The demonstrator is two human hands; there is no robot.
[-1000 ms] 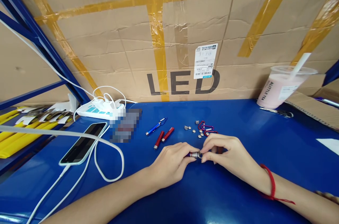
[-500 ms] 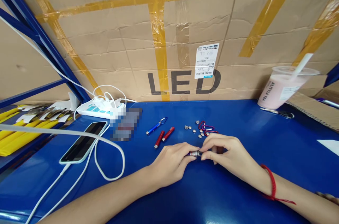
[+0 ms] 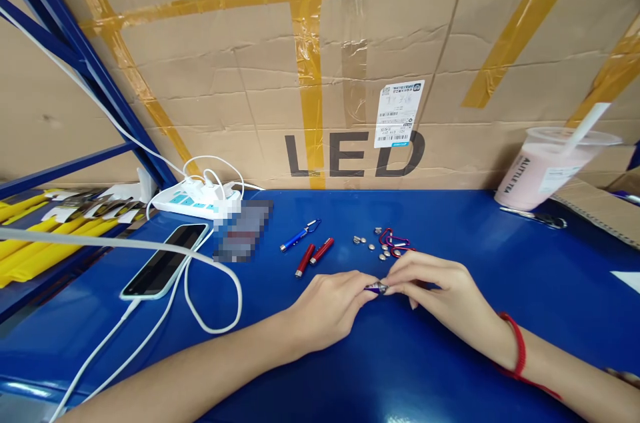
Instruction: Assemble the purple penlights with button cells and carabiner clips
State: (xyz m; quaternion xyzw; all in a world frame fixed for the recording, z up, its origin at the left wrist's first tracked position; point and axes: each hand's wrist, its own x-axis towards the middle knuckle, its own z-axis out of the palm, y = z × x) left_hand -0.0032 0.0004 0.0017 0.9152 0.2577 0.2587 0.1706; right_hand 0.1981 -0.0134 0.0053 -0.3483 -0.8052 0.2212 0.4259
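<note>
Between the thumb and fingers of my left hand (image 3: 330, 309) is a small purple mini flashlight (image 3: 373, 287), mostly hidden by the hand. My right hand (image 3: 440, 286) pinches the flashlight's silver end, fingertips close to the left ones. Just beyond lie two red flashlight tubes (image 3: 321, 251) and a blue mini flashlight (image 3: 295, 238) with a clip on its end. Several small silver caps or button cells (image 3: 371, 247) are scattered beyond my right fingers, beside red and purple carabiner clips (image 3: 395, 241).
A charging phone (image 3: 165, 263), its white cable (image 3: 240, 296) and a power strip (image 3: 193, 199) occupy the left. A cup of pink drink (image 3: 545, 169) stands back right near keys (image 3: 553, 221). Behind the blue table (image 3: 400, 369) rises a taped cardboard box (image 3: 250, 96).
The silver coiled part visible at the flashlight's end before is now covered, and the tube and end sit together between my fingertips. The view has shifted slightly.
</note>
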